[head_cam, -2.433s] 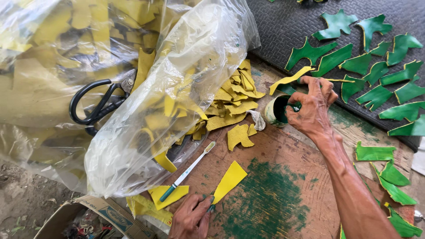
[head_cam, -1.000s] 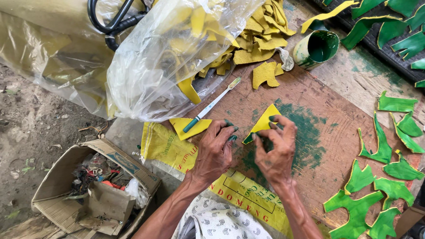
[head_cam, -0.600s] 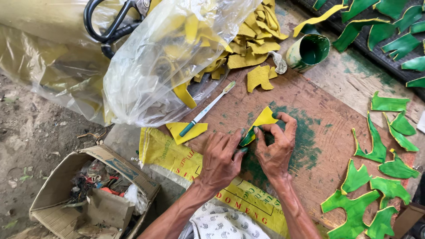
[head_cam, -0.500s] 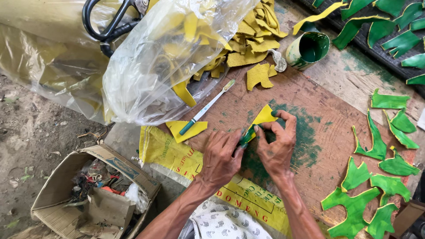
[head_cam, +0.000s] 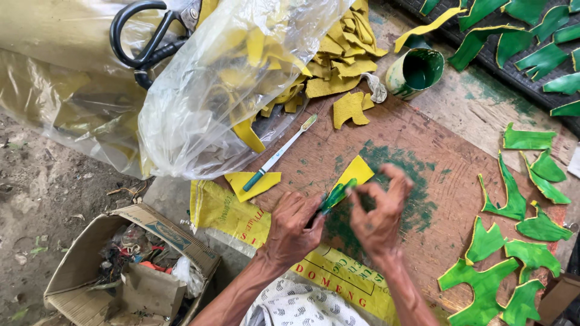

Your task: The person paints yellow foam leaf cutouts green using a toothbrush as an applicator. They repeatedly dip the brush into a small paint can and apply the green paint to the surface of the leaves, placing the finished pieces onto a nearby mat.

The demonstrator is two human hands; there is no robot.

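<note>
Two hands (head_cam: 338,226) at yellow piece (head_cam: 356,172)

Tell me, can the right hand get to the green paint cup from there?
Probably yes. The right hand sits low on the board, and only bare brown board lies between it and the paint cup.

Brush head (head_cam: 329,199) — hidden between hands
</note>
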